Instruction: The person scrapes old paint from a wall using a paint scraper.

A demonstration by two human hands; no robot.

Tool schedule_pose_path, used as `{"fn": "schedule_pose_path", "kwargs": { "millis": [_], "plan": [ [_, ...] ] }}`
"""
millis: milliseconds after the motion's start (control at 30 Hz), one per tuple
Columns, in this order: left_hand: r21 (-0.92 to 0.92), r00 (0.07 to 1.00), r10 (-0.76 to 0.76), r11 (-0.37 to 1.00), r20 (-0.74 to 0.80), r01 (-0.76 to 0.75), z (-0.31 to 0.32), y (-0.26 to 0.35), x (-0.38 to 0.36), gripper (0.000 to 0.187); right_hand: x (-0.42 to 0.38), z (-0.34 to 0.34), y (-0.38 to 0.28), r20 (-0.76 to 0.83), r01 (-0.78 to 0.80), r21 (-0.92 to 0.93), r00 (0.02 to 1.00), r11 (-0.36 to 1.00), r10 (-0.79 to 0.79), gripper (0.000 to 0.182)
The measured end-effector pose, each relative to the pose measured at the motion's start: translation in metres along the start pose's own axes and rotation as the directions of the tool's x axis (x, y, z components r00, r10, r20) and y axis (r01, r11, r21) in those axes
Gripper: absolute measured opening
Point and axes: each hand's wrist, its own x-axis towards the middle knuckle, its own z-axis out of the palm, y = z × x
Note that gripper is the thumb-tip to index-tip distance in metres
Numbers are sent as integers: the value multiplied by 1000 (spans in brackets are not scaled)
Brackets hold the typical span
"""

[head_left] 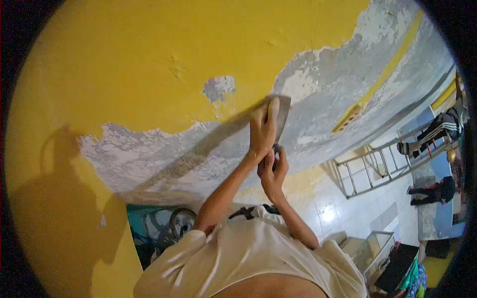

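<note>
A broad flat scraper (283, 113) with a grey blade lies against the wall (149, 64), near the line where yellow paint gives way to bare grey plaster (318, 109). My left hand (264, 128) is pressed over the blade, with a finger stretched along it toward its upper edge. Just below, my right hand (273, 171) is closed around the scraper's handle, which is mostly hidden by the fingers. A small bare patch (219, 88) shows in the yellow paint to the upper left of my hands. Ragged flaking paint edges run left and right of them.
A metal ladder (370, 169) stands to the right on the tiled floor (318, 211). One person (442, 126) is on or beside it, and another person (435, 191) stands farther down. A glass-sided case (380, 253) is at lower right, a bicycle wheel (183, 222) at lower left.
</note>
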Motion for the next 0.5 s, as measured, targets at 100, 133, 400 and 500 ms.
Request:
{"fn": "schedule_pose_path", "kwargs": {
  "millis": [100, 133, 400, 500],
  "plan": [
    [-21, 997, 20, 1000, 69, -19, -7, 6, 3, 39, 3, 6, 3, 33, -72, 85, 997, 994, 70, 22],
    [82, 997, 61, 994, 54, -65, -12, 7, -1, 35, 5, 5, 9, 19, -98, 117, 995, 988, 97, 20],
    [499, 832, 498, 671, 246, -549, -73, -69, -40, 6, -58, -40, 47, -117, -340, -113, 938, 934, 327, 25],
    [463, 529, 647, 291, 549, -837, -102, -102, -34, 4, -103, -72, 68, -235, -494, -119, 857, 861, 459, 29]
  ]
}}
